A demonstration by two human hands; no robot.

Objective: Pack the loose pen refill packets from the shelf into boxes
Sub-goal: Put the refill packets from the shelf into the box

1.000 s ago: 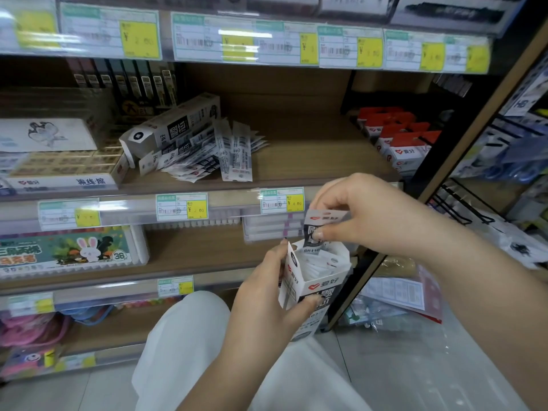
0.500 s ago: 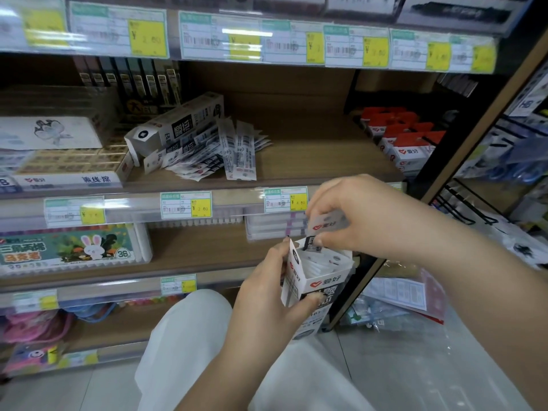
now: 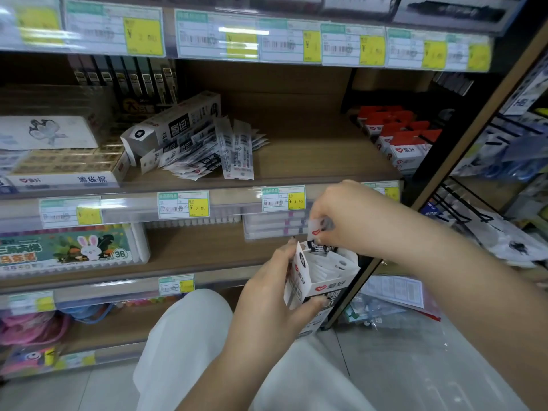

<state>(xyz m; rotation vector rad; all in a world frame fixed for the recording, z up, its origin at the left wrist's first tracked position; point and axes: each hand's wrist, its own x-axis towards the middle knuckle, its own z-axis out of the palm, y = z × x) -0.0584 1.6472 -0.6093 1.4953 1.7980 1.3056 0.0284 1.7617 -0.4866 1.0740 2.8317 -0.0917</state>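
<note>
— While the open box is gripped upright in the left hand, where is the packet being handled?

— A refill packet is pinched between the fingertips of the right hand, directly above the box's open top. Its lower end is seen at the mouth of the box, among the white packets already standing inside. The right hand is closed on that packet; the left hand is clamped around the box, thumb on the front face, fingers wrapped behind.

— And the loose packets still to be packed?

— A fanned heap of loose packets is spread on the wooden shelf, up and to the left of both hands, well apart from them. A second box is laid on its side across the back of that heap, touching it.

— What is seen beside them?

— Red-topped cartons are lined up at the shelf's right end, apart from the heap. Price labels are fixed along the shelf edge, just above the hands. Below, a light-trousered knee is seen under the left forearm.
</note>
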